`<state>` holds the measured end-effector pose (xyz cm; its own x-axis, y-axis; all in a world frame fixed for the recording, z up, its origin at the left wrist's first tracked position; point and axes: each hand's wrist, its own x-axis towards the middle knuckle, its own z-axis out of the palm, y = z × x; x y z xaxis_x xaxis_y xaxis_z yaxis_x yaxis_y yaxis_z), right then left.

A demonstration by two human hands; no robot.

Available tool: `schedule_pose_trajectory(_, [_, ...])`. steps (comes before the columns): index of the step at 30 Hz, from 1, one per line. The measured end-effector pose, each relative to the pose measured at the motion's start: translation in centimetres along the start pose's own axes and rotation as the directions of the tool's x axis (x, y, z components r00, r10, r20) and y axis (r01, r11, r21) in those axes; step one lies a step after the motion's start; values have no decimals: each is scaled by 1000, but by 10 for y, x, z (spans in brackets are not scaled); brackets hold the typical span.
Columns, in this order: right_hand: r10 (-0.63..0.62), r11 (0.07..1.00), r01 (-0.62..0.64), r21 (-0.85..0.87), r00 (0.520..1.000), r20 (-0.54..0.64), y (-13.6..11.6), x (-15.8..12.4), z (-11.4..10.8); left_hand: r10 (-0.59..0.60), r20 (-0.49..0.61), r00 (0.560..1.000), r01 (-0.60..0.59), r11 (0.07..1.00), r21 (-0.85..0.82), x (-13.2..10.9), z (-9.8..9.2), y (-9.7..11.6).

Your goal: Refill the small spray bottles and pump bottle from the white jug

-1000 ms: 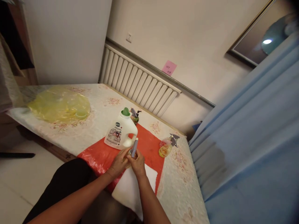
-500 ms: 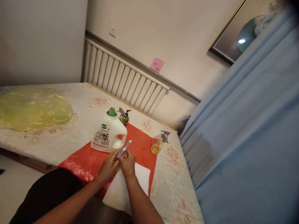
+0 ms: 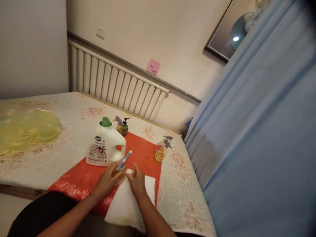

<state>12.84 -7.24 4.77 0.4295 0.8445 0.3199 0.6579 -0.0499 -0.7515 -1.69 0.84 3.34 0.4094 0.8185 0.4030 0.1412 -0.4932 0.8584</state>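
Grey plastic forms the slim spray head with a pale tip (image 3: 124, 160) that slants up above the left hand (image 3: 108, 179), whose fingers close around a small, clear, amber-tinted bottle (image 3: 120, 181) just below it. Close by on the other side, the right hand (image 3: 137, 181) is bent, its thumb and forefinger slightly apart; whether the thumb touches the bottle, I cannot tell. Both hands are over a white cloth (image 3: 123, 209), which lies partly on a glossy red plastic sheet (image 3: 139, 149).

Just beyond the left hand, a large white plastic jug with a green top (image 3: 105, 144) stands upright on the sheet. Partly hidden behind it is a dark green bottle with a black pump (image 3: 124, 128). Near the sheet's right edge stands a clear spray bottle with yellow liquid (image 3: 160, 154). Farther left, a crumpled, see-through yellow plastic bag (image 3: 27, 128) lies on the pale floral tablecover (image 3: 76, 131). Past everything are a cream ribbed radiator (image 3: 113, 79) and a blue curtain (image 3: 247, 131).
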Motion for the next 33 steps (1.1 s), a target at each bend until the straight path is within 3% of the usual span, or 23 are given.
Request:
schedule_pose_trajectory(5, [19,986,-36,-164,995,-102,61,-10,-49,-38,44,998,36,998,48,7,-3,6])
schedule_pose_trajectory(9, [-26,961,0,-275,996,-90,94,-25,-74,-73,66,995,66,993,101,11,-4,8])
schedule_pose_trajectory(15, [-72,916,40,-399,995,-67,119,-41,-70,-3,53,999,-7,984,179,19,-10,19])
schedule_pose_trajectory(20, [-99,896,60,-439,993,-66,125,-40,-65,25,30,999,-32,967,253,48,-10,63])
schedule_pose_trajectory(23, [-100,890,57,-452,992,-72,128,-39,-65,-23,58,998,7,967,253,77,4,90])
schedule_pose_trajectory(26, [-105,875,56,-481,992,-76,133,-39,-61,-121,34,992,113,974,195,109,28,99])
schedule_pose_trajectory(28, [-114,866,58,-496,990,-83,137,-39,-58,-166,12,986,161,970,184,131,48,97])
schedule_pose_trajectory(33, [-178,850,85,-520,975,-132,147,-39,-52,-156,29,987,147,968,203,186,103,73])
